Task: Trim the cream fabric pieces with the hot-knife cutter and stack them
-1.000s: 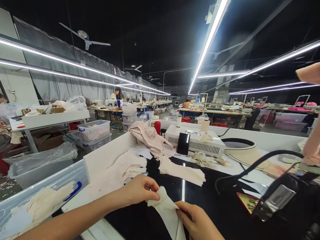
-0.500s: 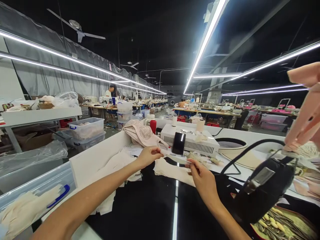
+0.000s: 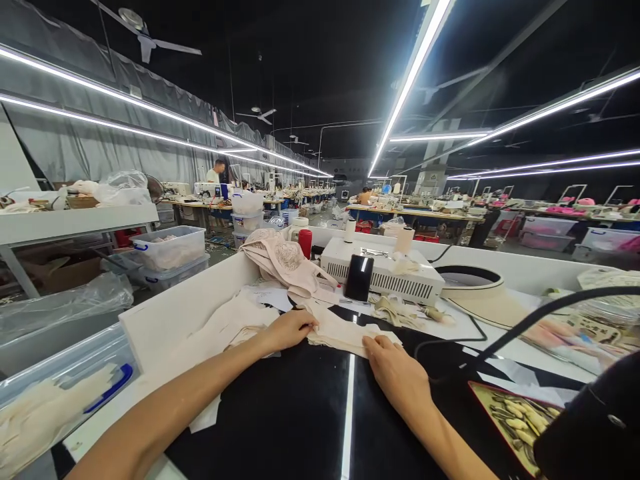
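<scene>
A small stack of cream fabric pieces (image 3: 337,331) lies on the black tabletop (image 3: 280,413). My left hand (image 3: 293,329) is closed at the stack's left end, thumb and fingers pinched on the fabric edge. At the right end, my right hand (image 3: 397,367) has its fingers bent over the cloth and closed on it. How many layers either hand grips is hidden. More cream pieces (image 3: 220,330) are heaped to the left, partly behind my left forearm. A beige bra (image 3: 280,260) rests just beyond the stack, beside a dark phone (image 3: 359,277) that leans upright.
Behind the phone stands a white vented box (image 3: 335,257) with thread cones on top. A red thread spool (image 3: 305,243) is left of it. At right are a beige visor (image 3: 475,300), a tray of seeds (image 3: 515,417), a black cable (image 3: 545,313) and a dark machine part (image 3: 595,413).
Both hands have come down, from holding a thin pale piece raised between them to the stack on the tabletop. The dark machine part sits lower and further right in view; hanging pink cloth is gone.
</scene>
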Available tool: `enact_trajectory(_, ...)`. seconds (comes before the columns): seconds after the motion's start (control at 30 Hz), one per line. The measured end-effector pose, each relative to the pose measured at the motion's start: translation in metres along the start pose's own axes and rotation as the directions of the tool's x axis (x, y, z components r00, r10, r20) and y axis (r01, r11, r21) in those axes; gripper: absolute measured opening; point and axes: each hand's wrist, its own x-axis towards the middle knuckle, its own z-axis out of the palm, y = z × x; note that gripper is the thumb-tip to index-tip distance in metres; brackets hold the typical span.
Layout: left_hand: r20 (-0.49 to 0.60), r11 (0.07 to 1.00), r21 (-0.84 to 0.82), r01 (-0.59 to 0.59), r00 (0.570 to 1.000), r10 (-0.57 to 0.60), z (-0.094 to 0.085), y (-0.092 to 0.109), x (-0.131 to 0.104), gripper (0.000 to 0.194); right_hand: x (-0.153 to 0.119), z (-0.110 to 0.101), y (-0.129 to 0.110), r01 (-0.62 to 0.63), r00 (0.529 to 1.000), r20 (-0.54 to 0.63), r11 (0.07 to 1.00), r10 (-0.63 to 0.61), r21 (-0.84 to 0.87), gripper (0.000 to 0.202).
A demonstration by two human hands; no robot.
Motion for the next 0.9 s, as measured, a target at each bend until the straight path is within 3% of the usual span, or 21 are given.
enact_trajectory(0.17, -0.023, 0.999, 0.047, 0.022, 1.0, -0.021, -0.017, 0.005, -0.011, 0.024, -0.008, -0.002, -0.003, -0.065, 0.998, 0.003, 0.993, 0.065, -0.098, 0.032)
enact_trajectory(0.3, -0.116, 0.982, 0.135, 0.129, 0.987, -0.114, -0.06, 0.001, -0.03, 0.025, -0.016, -0.009, -0.002, 0.047, 0.999, -0.011, 0.998, -0.048, -0.047, 0.042)
enact_trajectory(0.43, -0.208, 0.928, 0.226, 0.297, 0.945, -0.252, -0.11, -0.011, -0.064, 0.026, -0.024, -0.016, -0.003, 0.174, 0.984, -0.04, 0.985, -0.173, 0.019, 0.047)
enact_trajectory(0.53, -0.235, 0.869, 0.267, 0.416, 0.903, -0.36, -0.13, -0.022, -0.093, 0.028, -0.032, -0.015, -0.01, 0.23, 0.969, -0.097, 0.972, -0.225, 0.039, 0.049)
enact_trajectory(0.7, -0.237, 0.796, 0.27, 0.541, 0.839, -0.49, -0.125, -0.033, -0.12, 0.029, -0.047, -0.006, -0.026, 0.204, 0.963, -0.191, 0.978, -0.19, 0.054, 0.048)
enact_trajectory(0.9, -0.281, 0.774, 0.209, 0.598, 0.795, -0.538, -0.11, -0.03, -0.124, 0.029, -0.055, -0.011, -0.034, 0.276, 0.95, -0.2, 0.942, -0.238, 0.188, 0.046)
